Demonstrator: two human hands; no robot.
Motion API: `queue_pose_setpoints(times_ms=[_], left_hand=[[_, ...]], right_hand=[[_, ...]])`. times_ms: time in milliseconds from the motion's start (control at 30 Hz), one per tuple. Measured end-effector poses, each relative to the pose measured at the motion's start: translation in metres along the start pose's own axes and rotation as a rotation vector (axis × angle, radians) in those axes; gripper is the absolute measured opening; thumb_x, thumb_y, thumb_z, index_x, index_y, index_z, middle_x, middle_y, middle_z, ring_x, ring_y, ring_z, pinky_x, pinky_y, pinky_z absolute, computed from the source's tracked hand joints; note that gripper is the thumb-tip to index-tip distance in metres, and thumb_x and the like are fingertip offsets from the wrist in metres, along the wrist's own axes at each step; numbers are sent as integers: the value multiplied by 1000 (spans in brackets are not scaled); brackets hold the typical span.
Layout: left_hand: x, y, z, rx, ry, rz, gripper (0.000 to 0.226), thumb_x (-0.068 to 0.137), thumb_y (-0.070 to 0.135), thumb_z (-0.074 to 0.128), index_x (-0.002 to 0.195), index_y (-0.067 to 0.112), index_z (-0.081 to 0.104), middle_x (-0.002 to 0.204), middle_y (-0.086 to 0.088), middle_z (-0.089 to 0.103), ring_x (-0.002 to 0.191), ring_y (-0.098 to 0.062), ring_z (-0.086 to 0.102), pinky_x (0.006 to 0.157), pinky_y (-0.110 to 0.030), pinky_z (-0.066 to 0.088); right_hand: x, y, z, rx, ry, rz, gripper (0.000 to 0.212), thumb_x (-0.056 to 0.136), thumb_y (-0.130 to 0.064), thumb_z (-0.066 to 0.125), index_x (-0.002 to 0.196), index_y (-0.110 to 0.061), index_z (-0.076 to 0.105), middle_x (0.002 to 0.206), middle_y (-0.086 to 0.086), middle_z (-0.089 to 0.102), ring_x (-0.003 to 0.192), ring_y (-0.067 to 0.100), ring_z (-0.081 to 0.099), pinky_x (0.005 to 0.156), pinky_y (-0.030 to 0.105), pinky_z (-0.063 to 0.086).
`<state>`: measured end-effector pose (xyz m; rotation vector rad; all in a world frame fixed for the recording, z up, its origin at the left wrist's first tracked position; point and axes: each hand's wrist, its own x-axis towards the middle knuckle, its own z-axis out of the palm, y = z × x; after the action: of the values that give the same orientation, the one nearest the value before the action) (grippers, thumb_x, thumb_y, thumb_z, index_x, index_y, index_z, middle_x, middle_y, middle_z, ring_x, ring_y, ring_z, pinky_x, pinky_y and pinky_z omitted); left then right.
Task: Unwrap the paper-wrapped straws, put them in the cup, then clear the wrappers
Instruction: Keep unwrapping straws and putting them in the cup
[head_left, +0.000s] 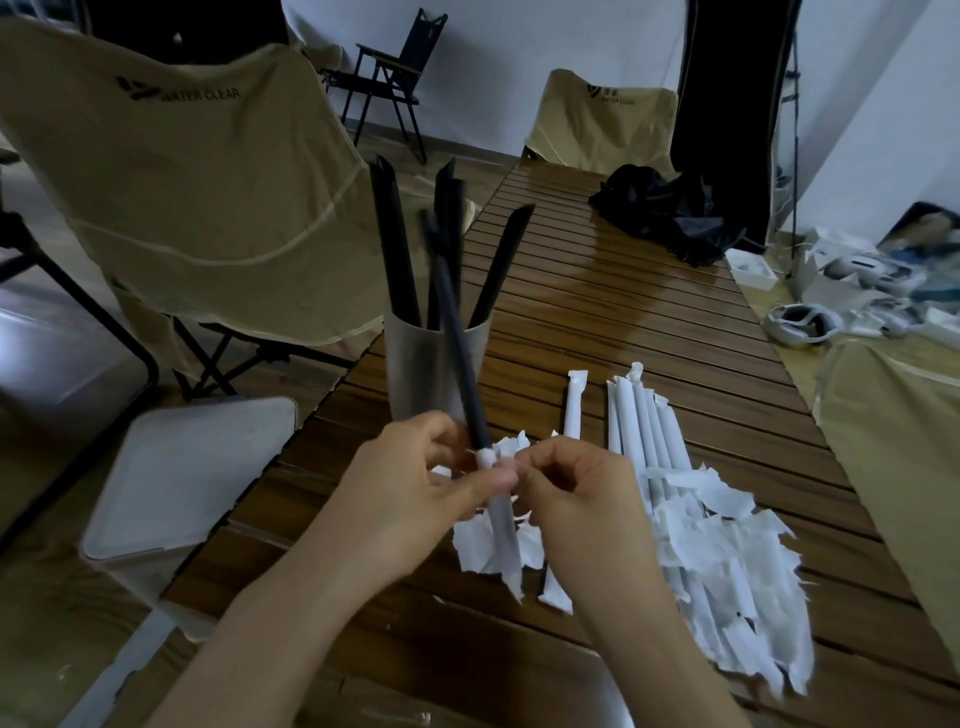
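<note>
Two hands: a single black straw (457, 332) is held between them above the near part of the desk (649, 312), its lower end still sheathed in white paper wrapper (503, 525).
Left hand (415, 493): fingers are curled round the straw where the black tube meets the paper.
Right hand (576, 488): fingertips are pinched on the torn top edge of the paper, just beside the left thumb.
Held straw: a long, thin, matte black tube, tilted up and away, blurred along its length, its tip seen in front of the cup.
Cup (434, 369): a tall, plain, pale cylinder is stood on the desk's left edge; several black straws with slanted cut tips (395, 239) are leaned inside it.
Wrapped straws (631, 421): a bundle of slim white paper tubes with crimped ends is laid to the right; one more (573, 405) lies apart from it.
Torn wrappers (727, 561): ragged, crumpled white scraps are heaped over the bundle's near end and under the hands.
Desk: dark brown wooden slats, slightly glossy.
Chairs (208, 182): beige fabric on dark folding frames.
</note>
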<state>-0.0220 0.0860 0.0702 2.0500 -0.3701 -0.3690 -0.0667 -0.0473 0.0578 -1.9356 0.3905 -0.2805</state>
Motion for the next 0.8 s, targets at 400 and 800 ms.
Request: queue_pose_setpoints(times_ms=[400, 800], left_hand=[[-1, 4, -1, -61, -140, -121, 23, 79, 18, 72, 101, 22, 66, 91, 1, 74, 82, -7, 71, 82, -35, 59], [2, 1, 0, -115, -130, -149, 54, 81, 11, 71, 130, 16, 50, 99, -3, 73, 85, -12, 72, 81, -38, 59]], right_hand=[[-2, -2, -1, 127, -89, 86, 21, 90, -15, 61, 70, -11, 65, 67, 6, 64, 68, 14, 60, 66, 26, 51], [1, 3, -2, 60, -117, 85, 21, 93, -14, 55, 73, -12, 59, 65, 2, 58, 61, 10, 53, 57, 18, 48]])
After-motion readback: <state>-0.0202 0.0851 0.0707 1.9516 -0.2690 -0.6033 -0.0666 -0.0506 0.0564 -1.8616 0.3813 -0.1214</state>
